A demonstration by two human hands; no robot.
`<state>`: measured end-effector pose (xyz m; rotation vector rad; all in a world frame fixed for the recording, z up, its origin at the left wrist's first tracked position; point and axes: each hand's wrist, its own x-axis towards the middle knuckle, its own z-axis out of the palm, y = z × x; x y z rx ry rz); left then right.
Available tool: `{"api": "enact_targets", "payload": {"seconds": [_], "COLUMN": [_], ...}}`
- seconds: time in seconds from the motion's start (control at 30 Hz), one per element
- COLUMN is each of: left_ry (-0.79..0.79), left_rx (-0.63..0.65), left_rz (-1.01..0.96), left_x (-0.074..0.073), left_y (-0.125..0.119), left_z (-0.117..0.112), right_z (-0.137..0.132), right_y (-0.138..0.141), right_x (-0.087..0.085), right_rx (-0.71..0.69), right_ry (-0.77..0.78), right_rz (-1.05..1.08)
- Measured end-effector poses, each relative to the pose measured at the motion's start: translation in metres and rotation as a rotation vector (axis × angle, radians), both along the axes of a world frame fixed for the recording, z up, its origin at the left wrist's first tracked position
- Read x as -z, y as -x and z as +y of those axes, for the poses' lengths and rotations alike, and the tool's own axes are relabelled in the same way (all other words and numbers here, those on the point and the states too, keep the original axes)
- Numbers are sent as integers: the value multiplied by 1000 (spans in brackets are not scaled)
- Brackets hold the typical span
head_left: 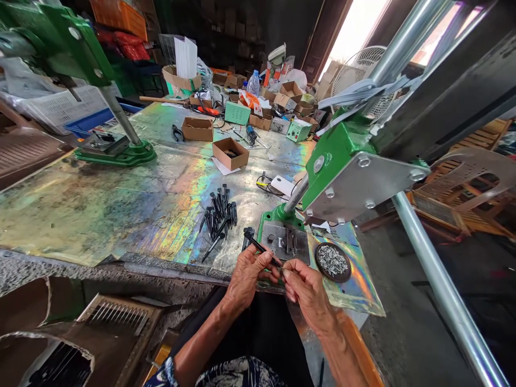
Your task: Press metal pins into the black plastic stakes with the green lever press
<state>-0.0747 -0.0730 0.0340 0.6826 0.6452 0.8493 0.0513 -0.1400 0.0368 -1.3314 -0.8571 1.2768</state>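
My left hand (249,271) is closed around a slim black plastic piece (260,246), whose wider end points up and to the left. At its lower end, the fingertips of my right hand (305,287) are pinched together; whether they grip the piece itself or something small at its tip is hidden. Just beyond my left hand, another black piece (247,234) lies by the press base. Farther left is a pile of similar black pieces (220,212). The metal plate of the green press (278,239) is right in front of my hands.
A round dish of small silvery metal parts (332,262) sits to the right. The press head (342,172) overhangs the table's right side. Another green press (116,153) stands at left. Small cardboard boxes (230,154) are farther back. An open carton (48,349) holds black pieces at lower left.
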Motion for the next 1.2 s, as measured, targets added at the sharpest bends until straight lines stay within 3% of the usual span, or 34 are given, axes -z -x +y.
{"api": "enact_targets", "payload": {"seconds": [0.33, 0.57, 0.8, 0.93, 1.2], "left_ry": [-210, -435, -427, -505, -569], "left_rx": [7, -73, -33, -8, 22], "left_rz": [203, 409, 444, 529, 619], "left_x": [-1, 16, 30, 38, 51], "left_y": [-4, -21, -43, -56, -66], "left_z": [6, 18, 39, 54, 65], "right_z": [9, 23, 23, 3, -50], "right_y": [3, 1, -11, -32, -78], "right_x": [5, 10, 13, 0, -49], "right_rx": [100, 231, 339, 389, 526], "right_ry": [54, 66, 62, 56, -11], "right_rz": [132, 306, 393, 396, 280]}}
